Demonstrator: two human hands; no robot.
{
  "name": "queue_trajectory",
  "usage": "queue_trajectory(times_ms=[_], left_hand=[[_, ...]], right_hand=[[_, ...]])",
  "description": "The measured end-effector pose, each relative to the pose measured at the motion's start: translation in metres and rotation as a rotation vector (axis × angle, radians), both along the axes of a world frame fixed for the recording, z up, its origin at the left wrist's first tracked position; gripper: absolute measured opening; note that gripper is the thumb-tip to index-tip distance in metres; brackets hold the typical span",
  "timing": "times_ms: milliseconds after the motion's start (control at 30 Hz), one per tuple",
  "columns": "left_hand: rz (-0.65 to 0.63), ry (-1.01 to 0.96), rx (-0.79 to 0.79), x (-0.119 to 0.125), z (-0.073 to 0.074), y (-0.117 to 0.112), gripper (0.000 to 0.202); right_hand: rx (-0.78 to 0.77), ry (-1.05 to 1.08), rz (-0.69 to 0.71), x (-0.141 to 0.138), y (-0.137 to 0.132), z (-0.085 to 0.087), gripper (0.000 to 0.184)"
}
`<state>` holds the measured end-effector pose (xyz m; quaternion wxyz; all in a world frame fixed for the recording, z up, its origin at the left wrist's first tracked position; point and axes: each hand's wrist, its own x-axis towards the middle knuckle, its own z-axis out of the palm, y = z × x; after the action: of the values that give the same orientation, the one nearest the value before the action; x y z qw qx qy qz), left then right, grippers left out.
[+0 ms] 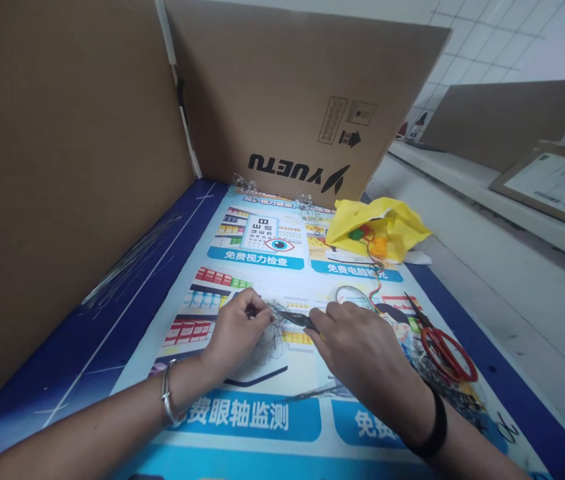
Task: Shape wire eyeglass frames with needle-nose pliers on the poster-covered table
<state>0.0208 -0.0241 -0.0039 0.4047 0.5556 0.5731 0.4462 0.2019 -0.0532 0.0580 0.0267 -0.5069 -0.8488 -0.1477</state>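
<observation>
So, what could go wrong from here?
1. Pinched skin: the tips of the pliers, held in the right hand, sit close to the fingertips of the left hand, so a slip might nip them.
2. Snags or pricks: loose ends of the thin wire stick out below the fingers and could catch.
3. A knock: the red-handled scissors lie to the right of the right hand, where an outward swing might hit them.
</observation>
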Motion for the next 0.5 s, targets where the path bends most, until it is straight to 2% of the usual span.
queue_trajectory(times_ms=[233, 367, 500], left_hand=[[0.005, -0.095, -0.069, 0.002, 0.002, 0.000, 0.011], [0.001, -0.199, -0.166, 0.004, 0.008, -0.003, 0.013], [-0.006, -0.313, -0.181, 0.005, 0.008, -0.005, 0.016]], right_hand=[[0.002, -0.029, -0.013, -0.001, 0.003, -0.001, 0.013], [-0.018, 0.008, -0.014, 0.000, 0.007, -0.002, 0.014], [-0.074, 0.068, -0.030, 0.003, 0.013, -0.006, 0.016]])
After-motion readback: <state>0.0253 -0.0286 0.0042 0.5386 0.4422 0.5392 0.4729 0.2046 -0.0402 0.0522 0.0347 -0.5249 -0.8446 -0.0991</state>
